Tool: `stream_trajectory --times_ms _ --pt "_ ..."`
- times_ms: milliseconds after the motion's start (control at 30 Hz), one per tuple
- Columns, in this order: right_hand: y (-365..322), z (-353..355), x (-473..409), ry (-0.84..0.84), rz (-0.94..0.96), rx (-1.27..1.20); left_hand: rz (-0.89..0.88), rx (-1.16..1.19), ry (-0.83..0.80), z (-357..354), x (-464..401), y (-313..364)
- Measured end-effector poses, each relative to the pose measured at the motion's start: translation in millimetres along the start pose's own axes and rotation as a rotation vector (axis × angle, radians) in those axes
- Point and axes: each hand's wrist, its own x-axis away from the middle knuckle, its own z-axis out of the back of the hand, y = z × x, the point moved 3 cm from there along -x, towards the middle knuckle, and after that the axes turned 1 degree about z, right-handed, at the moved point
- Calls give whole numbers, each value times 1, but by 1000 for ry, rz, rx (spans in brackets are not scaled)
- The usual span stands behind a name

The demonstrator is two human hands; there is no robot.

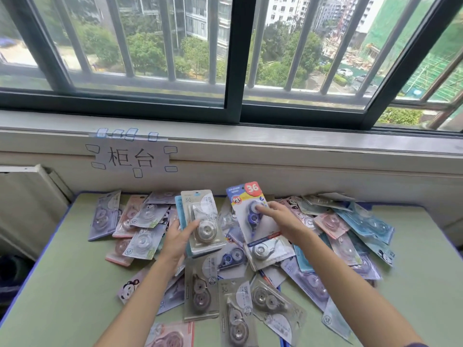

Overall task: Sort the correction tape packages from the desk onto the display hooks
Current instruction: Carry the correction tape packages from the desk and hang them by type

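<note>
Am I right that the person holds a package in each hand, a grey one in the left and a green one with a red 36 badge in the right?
Nearly. The head view shows the left hand holding the grey package, but the package with the red 36 badge in the right hand is blue and white, not green. The green surface is the desk beneath the pile.

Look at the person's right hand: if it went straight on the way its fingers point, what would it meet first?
The right hand already holds the blue package; straight on, probably the grey package in the left hand, though depth is unclear.
</note>
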Motion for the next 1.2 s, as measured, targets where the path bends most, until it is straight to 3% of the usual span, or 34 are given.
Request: stream_trajectory --times_ms 133,333,567,633,733,900,967,1033,1133,1200 --pt "-4 -40 14 -59 -19 -270 2 7 -58 -22 2 -1" --pt "0 -50 30 78 26 -84 -20 13 -103 -47 6 -5" --pt "12 -34 37 89 82 1 -10 -77 -217 -70 8 -18" --pt "19 -16 32 176 47 17 1 -84 -213 -73 7 -22" --pt "42 41 19 444 -30 42 7 -109 -218 -75 8 -26" --pt "91 140 3 772 -430 152 -7 -127 -188 -80 11 -28" --pt "96 160 3 769 -502 141 -12 -139 -179 -83 13 -30" --pt "101 172 1 656 -456 92 -28 -135 -170 -88 16 -32" --pt "108 179 0 572 -407 -101 -31 -136 -151 -96 18 -38" --pt "107 178 -4 603 -398 -233 -35 -144 -149 -101 20 -41"
